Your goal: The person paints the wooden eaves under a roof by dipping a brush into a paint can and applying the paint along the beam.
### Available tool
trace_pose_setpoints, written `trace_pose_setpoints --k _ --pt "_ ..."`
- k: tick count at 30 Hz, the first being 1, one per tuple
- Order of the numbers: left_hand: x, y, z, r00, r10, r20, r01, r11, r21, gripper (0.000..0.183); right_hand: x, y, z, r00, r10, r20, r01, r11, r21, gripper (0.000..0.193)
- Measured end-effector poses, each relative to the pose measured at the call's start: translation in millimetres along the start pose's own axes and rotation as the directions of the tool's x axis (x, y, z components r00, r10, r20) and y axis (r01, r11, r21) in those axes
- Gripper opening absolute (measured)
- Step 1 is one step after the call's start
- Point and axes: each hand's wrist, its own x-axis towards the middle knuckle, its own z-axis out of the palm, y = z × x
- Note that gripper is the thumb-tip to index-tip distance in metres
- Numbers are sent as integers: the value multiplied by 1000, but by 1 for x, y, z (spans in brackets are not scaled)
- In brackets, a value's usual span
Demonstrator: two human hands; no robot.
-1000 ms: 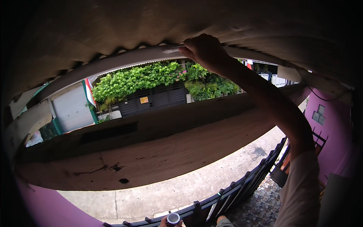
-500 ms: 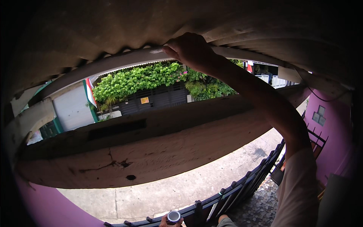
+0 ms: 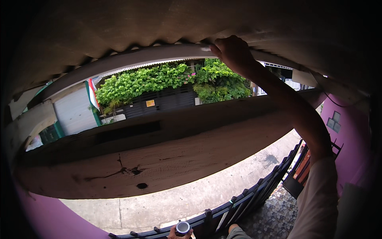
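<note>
Roughly upright, a cup (image 3: 183,234) in the left fingers (image 3: 172,232), mouth upward.

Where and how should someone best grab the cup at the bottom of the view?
Grip the cup by its far side, just under the rim, probably coming from beyond it: the round top faces up, and the left hand shows at its left and right, leaving the far rim bare.
</note>
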Motion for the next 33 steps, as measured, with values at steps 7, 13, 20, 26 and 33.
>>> trace_pose_setpoints --k 7,13,20,26,33 --pt "1 3 8 1000 -3 -16 4 999 52 52 -2 18 0 999 -40 -38 41 999 36 30" --pt "3 4 14 1000 7 16 -7 1000 18 52 -65 103 -3 963 222 149 -194 964 -183 29" --pt "4 8 14 1000 6 -9 -6 999 -39 52 -42 61 5 973 159 165 -131 977 -168 26" --pt "7 -2 9 1000 -21 -20 22 999 32 53 6 -7 2 995 -4 102 6 1000 -19 12" --pt "2 -19 -5 985 127 -118 -113 987 116 52 62 -73 3 990 -144 1 142 982 123 32"
